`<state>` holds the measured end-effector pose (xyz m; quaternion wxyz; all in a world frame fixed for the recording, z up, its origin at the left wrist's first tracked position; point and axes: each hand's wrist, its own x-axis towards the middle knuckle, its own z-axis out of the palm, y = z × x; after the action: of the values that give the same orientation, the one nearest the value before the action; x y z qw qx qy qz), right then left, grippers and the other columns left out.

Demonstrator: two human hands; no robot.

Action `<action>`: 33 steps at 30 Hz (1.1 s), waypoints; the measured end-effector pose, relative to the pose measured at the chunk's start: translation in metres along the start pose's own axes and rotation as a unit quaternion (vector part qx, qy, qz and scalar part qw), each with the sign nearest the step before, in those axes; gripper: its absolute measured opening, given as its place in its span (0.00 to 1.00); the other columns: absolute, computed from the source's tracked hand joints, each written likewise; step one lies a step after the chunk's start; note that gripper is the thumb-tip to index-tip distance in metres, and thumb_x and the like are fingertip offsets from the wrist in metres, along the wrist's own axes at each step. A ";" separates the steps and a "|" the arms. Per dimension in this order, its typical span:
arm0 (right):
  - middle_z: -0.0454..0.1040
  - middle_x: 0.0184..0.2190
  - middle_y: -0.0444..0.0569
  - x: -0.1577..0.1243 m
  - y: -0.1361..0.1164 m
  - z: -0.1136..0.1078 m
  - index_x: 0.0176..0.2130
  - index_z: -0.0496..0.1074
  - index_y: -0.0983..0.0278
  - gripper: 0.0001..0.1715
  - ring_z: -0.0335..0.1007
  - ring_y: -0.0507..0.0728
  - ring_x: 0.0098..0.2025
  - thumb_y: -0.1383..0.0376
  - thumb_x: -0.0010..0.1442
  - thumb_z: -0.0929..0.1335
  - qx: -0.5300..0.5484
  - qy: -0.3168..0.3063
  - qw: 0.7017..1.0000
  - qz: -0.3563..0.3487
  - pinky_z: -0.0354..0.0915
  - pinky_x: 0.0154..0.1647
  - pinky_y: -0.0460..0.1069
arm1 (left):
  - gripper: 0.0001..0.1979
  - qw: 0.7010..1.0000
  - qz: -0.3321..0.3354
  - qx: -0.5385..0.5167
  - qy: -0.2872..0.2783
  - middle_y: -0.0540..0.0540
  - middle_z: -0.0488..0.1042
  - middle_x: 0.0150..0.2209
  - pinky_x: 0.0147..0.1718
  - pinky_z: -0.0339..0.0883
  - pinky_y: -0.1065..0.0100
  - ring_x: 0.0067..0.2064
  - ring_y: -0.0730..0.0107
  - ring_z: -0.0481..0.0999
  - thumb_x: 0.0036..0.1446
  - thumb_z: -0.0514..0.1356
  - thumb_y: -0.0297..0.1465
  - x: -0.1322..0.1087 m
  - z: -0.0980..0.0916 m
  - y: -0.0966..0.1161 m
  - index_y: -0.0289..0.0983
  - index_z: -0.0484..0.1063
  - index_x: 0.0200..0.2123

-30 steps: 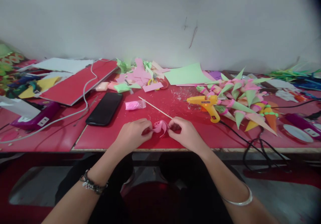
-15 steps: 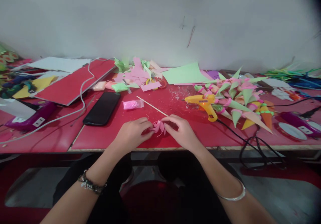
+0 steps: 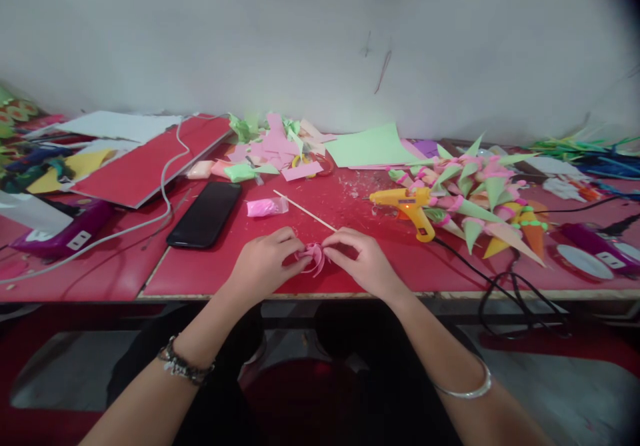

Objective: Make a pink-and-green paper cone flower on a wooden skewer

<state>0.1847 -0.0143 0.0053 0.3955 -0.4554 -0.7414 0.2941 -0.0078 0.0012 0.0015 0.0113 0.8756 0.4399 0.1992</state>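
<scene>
A small curled pink foam piece (image 3: 314, 256) sits between my two hands at the front edge of the red table (image 3: 210, 276). My left hand (image 3: 267, 259) pinches its left side with closed fingers. My right hand (image 3: 360, 261) pinches its right side, fingers also closed. A thin wooden stick (image 3: 305, 211) runs from behind my right hand toward the back left. A small pink foam lump (image 3: 267, 207) lies just beyond my left hand.
A black phone (image 3: 205, 214) lies left of my hands. A yellow glue gun (image 3: 410, 206) with a black cable (image 3: 500, 286) rests at right beside a heap of pink and green paper cones (image 3: 475, 193). Paper scraps (image 3: 275, 149), a green sheet (image 3: 370, 146) and red boards (image 3: 145, 166) fill the back.
The pink piece has been rolled tighter and my hands have drawn closer together around it. The view has shifted slightly.
</scene>
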 end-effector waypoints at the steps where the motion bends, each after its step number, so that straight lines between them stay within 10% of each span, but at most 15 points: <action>1: 0.72 0.32 0.46 0.000 0.000 0.000 0.33 0.71 0.62 0.06 0.68 0.52 0.36 0.66 0.55 0.64 0.003 0.002 1.000 -0.002 0.62 0.39 0.48 | 0.14 1.000 0.007 -0.002 -0.003 0.49 0.70 0.31 0.23 0.54 0.74 0.29 0.74 0.70 0.57 0.51 0.40 0.000 0.000 0.000 0.37 0.70 0.30; 33: 0.66 0.27 0.46 -0.003 -0.009 0.008 0.28 0.65 0.64 0.08 0.61 0.52 0.31 0.69 0.58 0.60 -0.230 0.016 0.971 -0.058 0.56 0.32 0.45 | 0.17 0.994 0.092 0.051 -0.017 0.49 0.69 0.29 0.23 0.55 0.73 0.27 0.75 0.68 0.61 0.45 0.36 0.001 0.000 -0.001 0.37 0.71 0.31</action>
<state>0.1749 -0.0215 0.0072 0.3080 -0.4950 -0.8080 0.0853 -0.0082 0.0024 0.0012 -0.0438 0.9150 0.3669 0.1620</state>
